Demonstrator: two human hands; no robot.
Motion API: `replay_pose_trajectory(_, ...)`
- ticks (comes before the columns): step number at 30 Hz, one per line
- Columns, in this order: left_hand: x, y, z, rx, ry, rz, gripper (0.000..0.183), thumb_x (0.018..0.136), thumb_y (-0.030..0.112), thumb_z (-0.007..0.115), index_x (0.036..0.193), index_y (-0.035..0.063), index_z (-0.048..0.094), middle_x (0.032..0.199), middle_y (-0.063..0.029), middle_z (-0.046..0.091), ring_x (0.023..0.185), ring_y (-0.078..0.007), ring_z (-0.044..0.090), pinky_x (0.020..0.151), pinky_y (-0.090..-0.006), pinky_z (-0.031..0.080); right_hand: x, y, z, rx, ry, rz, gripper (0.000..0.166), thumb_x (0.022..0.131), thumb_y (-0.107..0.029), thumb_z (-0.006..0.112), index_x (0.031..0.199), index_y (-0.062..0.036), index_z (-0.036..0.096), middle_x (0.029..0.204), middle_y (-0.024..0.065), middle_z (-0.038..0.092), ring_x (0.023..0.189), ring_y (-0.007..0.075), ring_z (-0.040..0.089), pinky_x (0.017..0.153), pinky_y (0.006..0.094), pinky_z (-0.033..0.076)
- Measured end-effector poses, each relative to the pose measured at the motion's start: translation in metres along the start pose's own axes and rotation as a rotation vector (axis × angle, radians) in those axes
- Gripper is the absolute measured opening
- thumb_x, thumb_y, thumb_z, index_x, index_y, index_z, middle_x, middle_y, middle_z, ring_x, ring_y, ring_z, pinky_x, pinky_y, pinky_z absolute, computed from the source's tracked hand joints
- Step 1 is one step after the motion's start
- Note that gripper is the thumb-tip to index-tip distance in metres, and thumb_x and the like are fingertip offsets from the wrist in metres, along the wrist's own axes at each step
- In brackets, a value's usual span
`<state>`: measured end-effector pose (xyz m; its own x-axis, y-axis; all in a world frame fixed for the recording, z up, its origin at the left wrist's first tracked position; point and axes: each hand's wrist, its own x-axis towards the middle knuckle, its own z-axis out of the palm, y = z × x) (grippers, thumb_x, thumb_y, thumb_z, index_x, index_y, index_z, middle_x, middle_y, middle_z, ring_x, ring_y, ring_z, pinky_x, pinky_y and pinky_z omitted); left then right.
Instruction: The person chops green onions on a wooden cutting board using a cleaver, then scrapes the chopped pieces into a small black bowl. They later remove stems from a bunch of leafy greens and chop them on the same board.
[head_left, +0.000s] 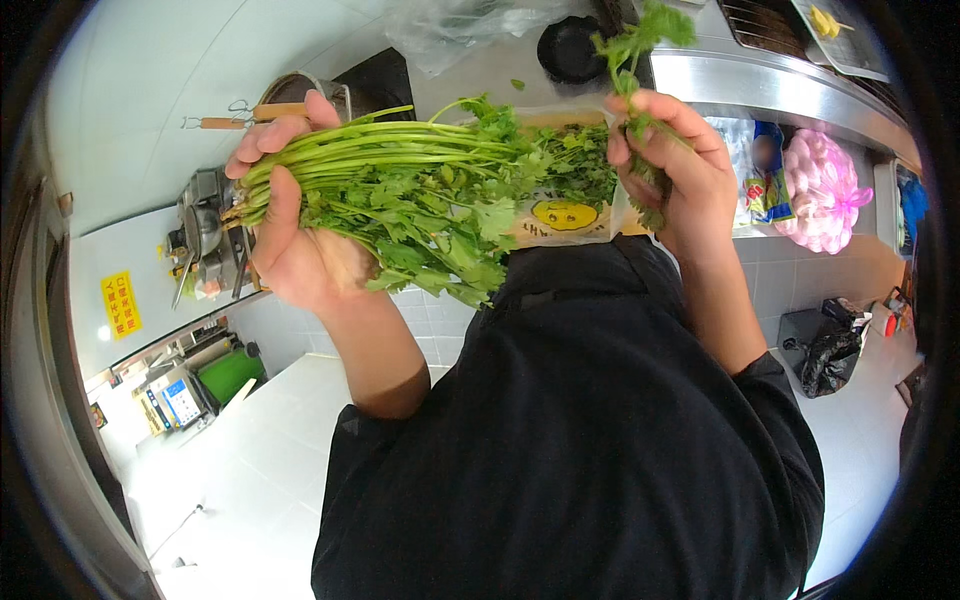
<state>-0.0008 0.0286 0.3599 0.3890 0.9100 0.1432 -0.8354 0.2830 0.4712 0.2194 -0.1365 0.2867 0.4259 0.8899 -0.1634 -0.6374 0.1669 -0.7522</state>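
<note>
My left hand (300, 232) grips a bunch of cilantro (390, 150) at its root ends. The stems run to the right, and the leaves hang down beside my wrist. Raised on the other side, my right hand (682, 161) pinches a few separate cilantro sprigs (645, 37) between thumb and fingers; some leaves also show below its palm. Between my hands lies more cilantro (581, 161) on a plastic bag (559, 232) with a yellow cartoon face, partly hidden behind the bunch.
A round black pan (571, 49) and crumpled clear plastic (465, 30) lie at the far side of the counter. To the left stands a metal pot (300, 88) near wooden-handled wire tools (217, 123). On the right are a pink bag of pale round items (821, 191) and a steel edge (765, 82).
</note>
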Motion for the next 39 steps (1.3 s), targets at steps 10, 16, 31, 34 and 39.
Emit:
replay_pose_trajectory(10, 0.001, -0.005, 0.001, -0.022, -0.014, -0.012, 0.042, 0.082, -0.020, 0.055, 0.106, 0.0139, 0.053, 0.106, -0.0006, 0.053, 0.111, -0.0219, 0.054, 0.125, -0.0540, 0.021, -0.007, -0.008, 0.005, -0.132, -0.194, 0.066, 0.019, 0.095, -0.005, 0.056, 0.107, -0.0008, 0.070, 0.092, 0.0032, 0.069, 0.064, 0.0031, 0.048, 0.057, 0.0202, 0.036)
replay_pose_trajectory(16, 0.001, -0.002, 0.000, -0.100, 0.019, -0.020, 0.047, 0.077, -0.023, 0.051, 0.107, 0.0136, 0.052, 0.105, -0.0010, 0.053, 0.110, -0.0221, 0.054, 0.125, -0.0536, 0.021, 0.000, 0.000, -0.009, 0.019, -0.316, -0.140, 0.024, 0.079, -0.013, 0.049, 0.091, 0.0013, 0.064, 0.098, 0.0191, 0.067, 0.074, 0.0127, 0.057, 0.066, 0.0245, 0.044)
replay_pose_trajectory(31, -0.010, -0.015, 0.000, 0.091, -0.099, -0.128, 0.066, 0.057, -0.022, 0.045, 0.110, 0.0162, 0.053, 0.103, 0.0001, 0.050, 0.111, -0.0215, 0.051, 0.126, -0.0523, 0.019, 0.000, 0.019, 0.027, 0.116, -0.331, 0.309, 0.024, 0.087, -0.008, 0.049, 0.087, 0.0028, 0.070, 0.071, 0.0095, 0.061, 0.053, 0.0113, 0.045, 0.047, 0.0273, 0.033)
replay_pose_trajectory(34, -0.012, -0.017, 0.001, 0.118, -0.126, -0.140, 0.066, 0.057, -0.022, 0.044, 0.109, 0.0169, 0.053, 0.103, 0.0004, 0.050, 0.112, -0.0214, 0.050, 0.126, -0.0521, 0.019, -0.005, 0.010, 0.039, -0.194, -0.242, 0.331, 0.027, 0.094, -0.024, 0.065, 0.089, 0.0011, 0.071, 0.063, -0.0002, 0.056, 0.054, 0.0120, 0.047, 0.055, 0.0260, 0.039)
replay_pose_trajectory(39, -0.015, -0.023, 0.004, 0.133, -0.140, -0.146, 0.065, 0.057, -0.021, 0.045, 0.109, 0.0175, 0.054, 0.103, 0.0007, 0.050, 0.113, -0.0212, 0.050, 0.126, -0.0512, 0.019, -0.009, 0.027, 0.053, -0.908, -0.198, -0.448, 0.015, 0.082, -0.011, 0.079, 0.094, -0.0035, 0.072, 0.079, 0.0136, 0.069, 0.068, 0.0270, 0.068, 0.062, 0.0362, 0.054)
